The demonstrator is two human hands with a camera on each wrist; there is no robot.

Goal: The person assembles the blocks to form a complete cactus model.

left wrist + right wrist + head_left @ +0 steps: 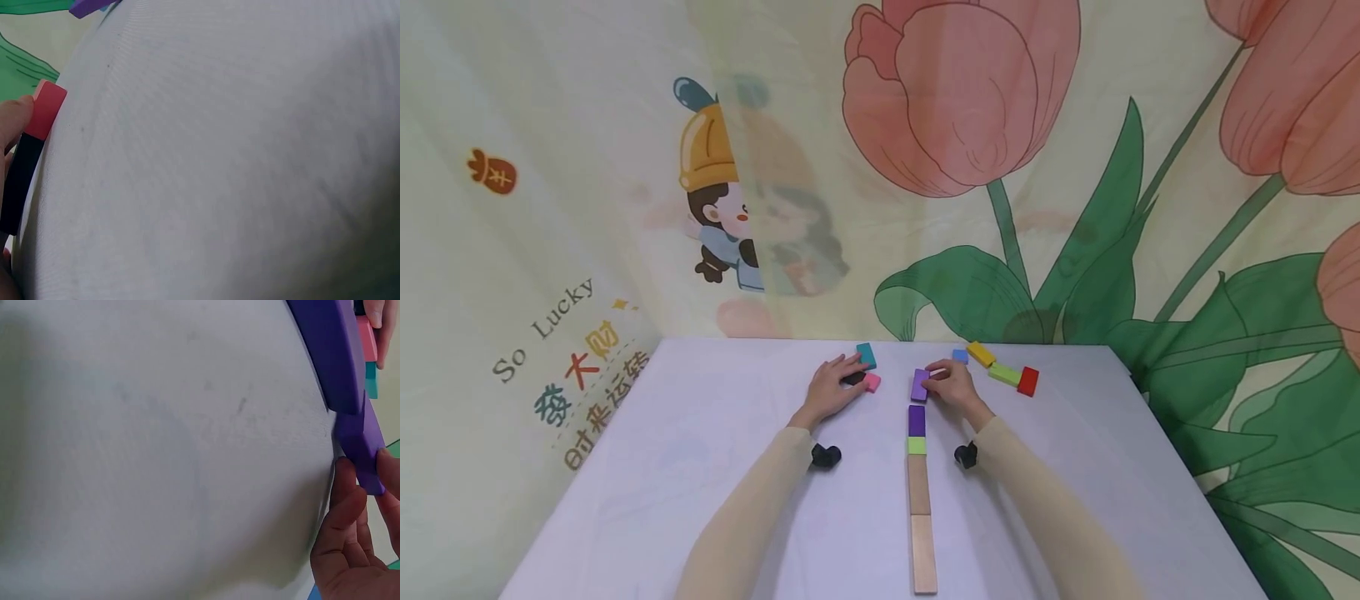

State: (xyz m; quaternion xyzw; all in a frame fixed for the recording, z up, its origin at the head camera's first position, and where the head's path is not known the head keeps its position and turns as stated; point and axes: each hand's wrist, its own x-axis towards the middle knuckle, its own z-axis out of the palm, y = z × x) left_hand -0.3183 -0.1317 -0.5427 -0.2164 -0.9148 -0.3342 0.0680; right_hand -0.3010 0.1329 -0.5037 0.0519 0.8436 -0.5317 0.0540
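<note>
My right hand pinches a purple block between thumb and fingers, just beyond a row of blocks. Slightly turned, this block lies a small gap from the row's far end in the head view. A dark purple block ends that row, followed nearer by a light green block and two wooden blocks. My left hand rests over a black block, its fingers reaching toward a teal block. Its thumb touches a pink block, which adjoins the black one in the left wrist view.
Right of my right hand lie a blue block, a yellow block, a green block and a red block. A white cloth covers the table. Behind its far edge hangs a printed curtain.
</note>
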